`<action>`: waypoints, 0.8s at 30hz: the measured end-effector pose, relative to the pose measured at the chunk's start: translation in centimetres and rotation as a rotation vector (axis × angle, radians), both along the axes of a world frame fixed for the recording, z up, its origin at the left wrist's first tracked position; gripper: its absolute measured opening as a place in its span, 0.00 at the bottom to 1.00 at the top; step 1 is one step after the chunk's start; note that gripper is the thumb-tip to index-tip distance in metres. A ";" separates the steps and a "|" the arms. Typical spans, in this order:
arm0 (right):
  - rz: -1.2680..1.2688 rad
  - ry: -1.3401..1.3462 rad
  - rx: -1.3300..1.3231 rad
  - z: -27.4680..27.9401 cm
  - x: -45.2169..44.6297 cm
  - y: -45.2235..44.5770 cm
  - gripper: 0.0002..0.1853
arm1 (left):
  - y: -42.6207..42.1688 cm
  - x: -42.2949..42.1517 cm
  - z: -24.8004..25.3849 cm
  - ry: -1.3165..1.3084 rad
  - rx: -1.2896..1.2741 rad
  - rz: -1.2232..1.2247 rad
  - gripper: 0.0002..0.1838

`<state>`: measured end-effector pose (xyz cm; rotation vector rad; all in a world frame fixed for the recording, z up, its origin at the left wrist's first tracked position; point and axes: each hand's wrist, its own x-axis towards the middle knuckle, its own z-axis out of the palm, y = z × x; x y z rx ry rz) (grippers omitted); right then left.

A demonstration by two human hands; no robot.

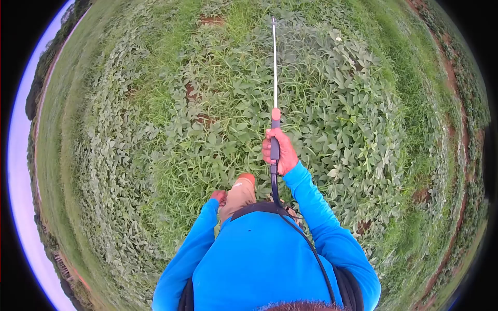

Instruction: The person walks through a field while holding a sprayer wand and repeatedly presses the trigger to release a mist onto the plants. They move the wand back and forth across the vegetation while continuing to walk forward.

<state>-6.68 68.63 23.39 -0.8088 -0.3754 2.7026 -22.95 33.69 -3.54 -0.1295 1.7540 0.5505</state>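
Wrapped round the dark handle of a spray wand (275, 67) is my right hand (280, 150). The wand's thin pale tube points straight ahead over the leafy plants, with a faint mist near its tip. A black hose (309, 241) runs from the handle back along my right side. Beside my thigh, at the left of my waist, hangs my left hand (219, 197); its fingers are partly hidden, and whether they are closed is unclear.
Low leafy plants (337, 119) and tufts of grass (161, 98) surround me, with small patches of reddish soil (192, 92) between them. My one visible shoe (247, 178) is among the plants. A reddish strip of ground (463, 129) curves along the right.
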 end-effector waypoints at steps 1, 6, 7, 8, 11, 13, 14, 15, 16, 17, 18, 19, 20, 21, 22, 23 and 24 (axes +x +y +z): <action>0.079 0.034 -0.069 0.2 -0.4 0.2 0.12 | -0.5 -0.5 -0.4 0.006 0.005 -0.027 0.19; 0.332 0.110 -0.211 1.0 -2.2 0.6 0.14 | -1.0 -2.3 -2.4 0.149 0.078 -0.168 0.21; 0.338 0.110 -0.210 1.0 -2.6 0.6 0.14 | -0.6 -2.8 -2.6 0.150 0.069 -0.240 0.21; 0.406 0.151 -0.260 1.0 -3.0 0.9 0.14 | 0.0 -3.0 -2.9 0.153 0.070 -0.236 0.21; 0.501 0.216 -0.327 0.4 -4.2 2.5 0.14 | 3.3 -3.3 -2.5 0.142 0.213 -0.002 0.20; 0.551 0.250 -0.346 0.0 -5.2 3.7 0.14 | 6.7 -4.1 -1.1 0.052 0.156 0.082 0.18; 0.540 0.233 -0.318 -0.1 -5.6 4.3 0.14 | 8.4 -4.4 -0.2 0.046 0.161 0.072 0.18; 0.529 0.227 -0.313 0.0 -6.0 5.1 0.14 | 10.5 -4.7 1.1 0.039 0.133 0.081 0.17; 0.487 0.178 -0.279 0.2 -6.5 5.8 0.14 | 11.8 -5.0 1.3 0.030 0.104 0.091 0.16; 0.447 0.128 -0.244 0.3 -6.9 6.5 0.13 | 13.2 -5.4 1.4 0.020 0.109 0.086 0.16; 0.388 0.113 -0.231 0.4 -7.2 7.3 0.13 | 14.2 -6.1 0.7 0.003 0.112 0.089 0.15; 0.383 0.101 -0.218 0.7 -7.6 8.6 0.13 | 15.8 -7.1 -0.3 -0.015 0.124 0.093 0.14; 0.301 0.035 -0.168 1.1 -7.7 9.4 0.13 | 16.6 -7.9 -1.2 -0.007 0.134 -0.012 0.17; 0.219 -0.033 -0.122 1.4 -7.7 10.0 0.13 | 17.3 -8.3 -1.6 -0.025 0.134 -0.014 0.17; 0.178 -0.049 -0.121 0.9 -7.9 11.1 0.13 | 18.8 -8.9 -2.3 -0.011 0.130 -0.020 0.17; 0.175 -0.063 -0.111 1.1 -8.0 12.3 0.13 | 20.4 -9.4 -2.9 0.005 0.127 -0.025 0.17; 0.071 -0.090 -0.073 1.3 -8.3 13.5 0.13 | 21.9 -9.8 -2.8 -0.042 0.134 0.007 0.17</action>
